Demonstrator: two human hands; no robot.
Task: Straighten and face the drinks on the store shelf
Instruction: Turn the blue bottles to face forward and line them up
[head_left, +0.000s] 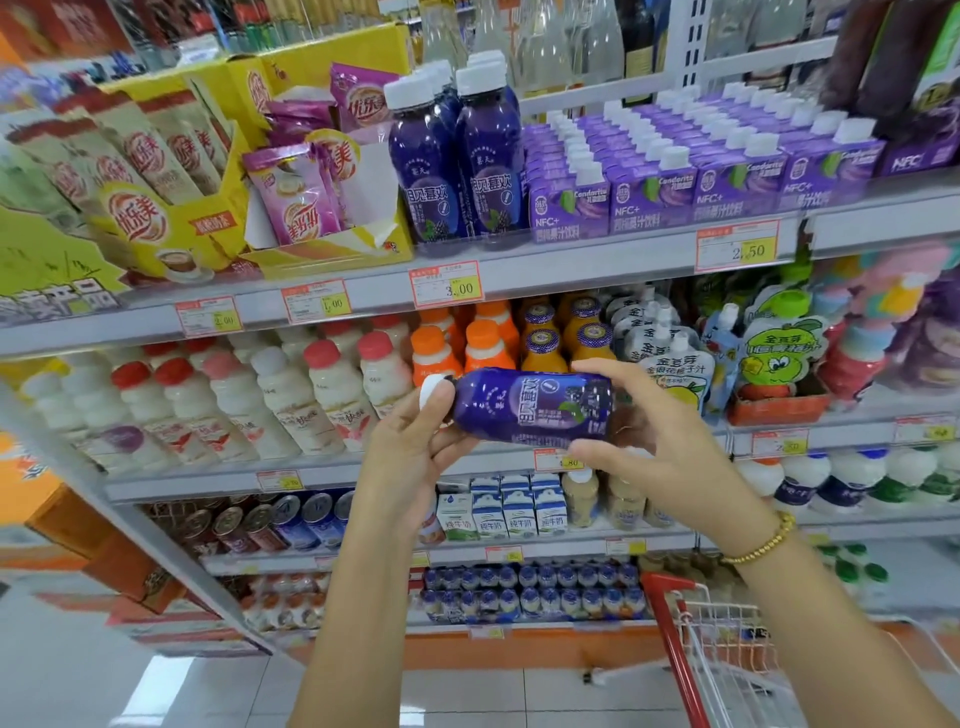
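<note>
The left hand (410, 447) grips the cap end of a dark blue drink bottle (530, 405); the right hand (660, 447) grips its bottom. It lies sideways in the air. Its twin bottles (457, 171) stand straight on the upper shelf (571, 270), labels out. This one is not on the shelf yet.

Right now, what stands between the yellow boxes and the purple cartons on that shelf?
Upright white-capped blue bottles, two rows side by side, in the head view.
</note>
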